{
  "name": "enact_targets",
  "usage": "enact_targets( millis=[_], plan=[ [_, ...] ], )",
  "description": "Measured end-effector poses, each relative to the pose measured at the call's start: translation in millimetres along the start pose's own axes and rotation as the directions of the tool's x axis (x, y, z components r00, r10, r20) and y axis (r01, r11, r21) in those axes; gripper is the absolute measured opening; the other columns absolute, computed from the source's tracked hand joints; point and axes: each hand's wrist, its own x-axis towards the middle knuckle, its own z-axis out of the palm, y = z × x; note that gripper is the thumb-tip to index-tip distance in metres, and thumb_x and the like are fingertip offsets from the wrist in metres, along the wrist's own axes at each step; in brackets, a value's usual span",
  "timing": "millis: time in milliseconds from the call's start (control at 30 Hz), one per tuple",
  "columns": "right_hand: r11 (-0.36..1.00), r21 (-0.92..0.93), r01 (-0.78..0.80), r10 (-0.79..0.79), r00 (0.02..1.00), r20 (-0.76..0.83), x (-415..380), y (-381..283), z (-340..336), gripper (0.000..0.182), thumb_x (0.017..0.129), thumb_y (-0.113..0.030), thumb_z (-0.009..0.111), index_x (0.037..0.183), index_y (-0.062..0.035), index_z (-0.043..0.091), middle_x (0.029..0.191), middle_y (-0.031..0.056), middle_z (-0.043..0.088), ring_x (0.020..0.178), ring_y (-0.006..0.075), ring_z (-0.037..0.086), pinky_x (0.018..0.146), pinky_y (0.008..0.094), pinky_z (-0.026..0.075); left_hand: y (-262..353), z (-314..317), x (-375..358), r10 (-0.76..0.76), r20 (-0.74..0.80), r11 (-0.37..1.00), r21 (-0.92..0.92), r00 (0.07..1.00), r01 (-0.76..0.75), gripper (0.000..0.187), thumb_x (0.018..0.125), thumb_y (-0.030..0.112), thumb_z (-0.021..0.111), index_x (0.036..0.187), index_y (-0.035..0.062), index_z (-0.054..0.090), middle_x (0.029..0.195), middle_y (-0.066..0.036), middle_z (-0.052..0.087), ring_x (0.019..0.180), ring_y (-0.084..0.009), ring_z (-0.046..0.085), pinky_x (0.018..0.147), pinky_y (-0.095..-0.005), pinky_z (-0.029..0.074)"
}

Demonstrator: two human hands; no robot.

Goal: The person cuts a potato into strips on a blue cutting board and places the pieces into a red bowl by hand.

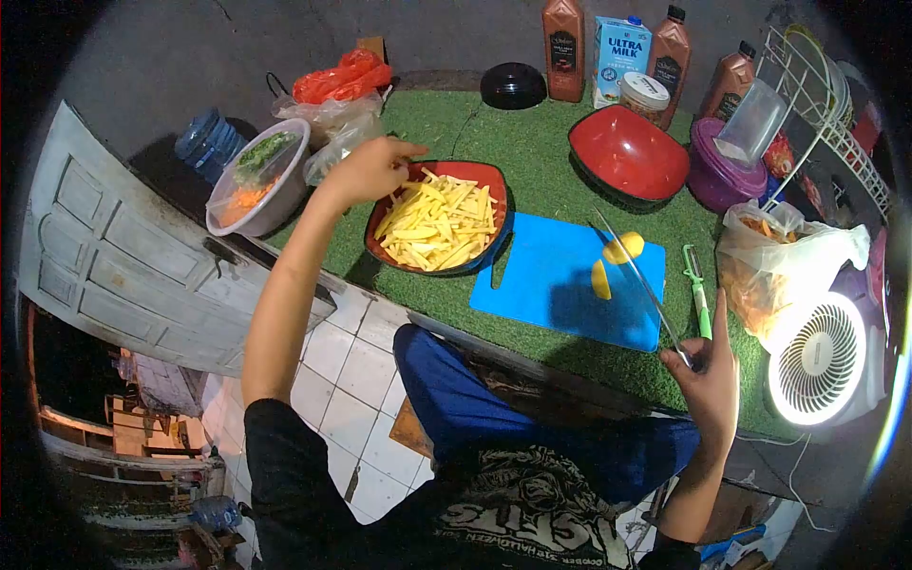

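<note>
A red bowl with a dark outside holds a heap of pale yellow cut sticks. My left hand is at the bowl's upper left rim, its index finger stretched out to the right; what its other fingers touch is hidden. In my right hand is a knife, its blade pointing up and left over the blue cutting board. Beside the blade on the board lie a yellow peeled piece and a smaller yellow slice. A green-handled peeler lies right of the board.
An empty red bowl stands behind the board, near a purple container. At the right are a plastic bag and a white fan. A tub of vegetables stands left; bottles and a milk carton line the back.
</note>
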Motion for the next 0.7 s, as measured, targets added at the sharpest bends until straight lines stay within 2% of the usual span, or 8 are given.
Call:
enact_targets(
  millis=[67,167,300,400,500,600,633,700],
  plan=[
    [1.0,0.009,-0.023,0.023,1.0,0.008,0,0,1,0.11,0.075,-0.012,0.082,0.162,-0.0117,0.016,0.079,0.0126,0.071,0.074,0.0257,0.071,0.075,0.0368,0.054,3,3,-4,0.256,-0.065,0.96,0.13,0.965,-0.246,0.035,0.08,0.004,0.064,0.114,0.0044,0.074,0.11,-0.017,0.072,0.104,-0.0349,0.068,0.096,-0.0418,0.052],
    [1.0,0.013,-0.027,0.027,0.999,0.025,0,3,1,0.109,0.075,-0.011,0.082,0.162,-0.0116,0.016,0.081,0.0135,0.072,0.076,0.0261,0.072,0.075,0.0378,0.054,7,3,-1,0.266,0.145,0.955,0.092,0.953,-0.281,0.025,0.08,0.005,0.066,0.104,0.0028,0.075,0.103,-0.017,0.073,0.096,-0.0344,0.07,0.088,-0.0427,0.054],
    [1.0,0.015,-0.027,0.026,0.999,0.033,-2,0,0,0.108,0.077,-0.011,0.081,0.162,-0.0111,0.015,0.081,0.0135,0.072,0.076,0.0254,0.072,0.074,0.0379,0.054,10,7,2,0.07,0.09,0.968,0.234,0.993,-0.09,0.017,0.08,0.006,0.069,0.096,0.002,0.075,0.093,-0.018,0.074,0.088,-0.0348,0.071,0.081,-0.0442,0.055],
    [1.0,0.017,-0.011,0.01,0.999,0.038,-2,4,-1,0.105,0.079,-0.013,0.079,0.162,-0.009,0.015,0.08,0.0133,0.072,0.074,0.0249,0.071,0.073,0.0377,0.054,0,8,4,0.024,-0.033,0.983,0.181,0.999,-0.018,0.014,0.082,0.007,0.069,0.094,0.0012,0.073,0.089,-0.02,0.073,0.084,-0.0362,0.071,0.077,-0.0433,0.056],
    [1.0,0.004,-0.013,0.013,0.999,0.038,-4,4,-1,0.102,0.082,-0.016,0.078,0.161,-0.0061,0.015,0.079,0.0134,0.071,0.072,0.0258,0.071,0.072,0.0376,0.054,0,15,2,0.112,-0.122,0.977,0.197,0.986,-0.086,0.015,0.084,0.007,0.067,0.097,0.0009,0.071,0.091,-0.021,0.072,0.084,-0.0376,0.071,0.075,-0.0441,0.056],
    [0.996,-0.027,0.08,-0.08,0.997,0.002,-5,14,0,0.091,0.089,-0.019,0.075,0.159,-0.003,0.019,0.076,0.0147,0.069,0.068,0.0323,0.069,0.07,0.0392,0.053,50,27,3,0.067,-0.38,0.961,0.274,0.922,0.043,0.015,0.088,0.01,0.065,0.101,0.003,0.067,0.093,-0.02,0.068,0.083,-0.0395,0.068,0.074,-0.0475,0.055],
    [0.995,-0.047,0.088,-0.088,0.996,0.002,-6,8,4,0.085,0.092,-0.019,0.072,0.158,-0.0027,0.022,0.076,0.0158,0.068,0.069,0.0342,0.069,0.069,0.04,0.053,71,38,1,0.07,-0.376,0.965,0.26,0.924,0.033,0.015,0.088,0.01,0.065,0.101,0.003,0.067,0.093,-0.02,0.068,0.083,-0.0395,0.068,0.074,-0.0475,0.055],
    [0.992,-0.033,0.122,-0.122,0.993,0.003,-9,2,8,0.077,0.095,-0.017,0.069,0.157,-0.002,0.026,0.078,0.0183,0.068,0.07,0.0349,0.069,0.069,0.041,0.053,116,61,-2,0.266,-0.467,0.961,0.199,0.843,-0.193,0.014,0.088,0.012,0.065,0.1,0.0036,0.066,0.095,-0.019,0.068,0.085,-0.0387,0.068,0.075,-0.0477,0.055]
  ],
)
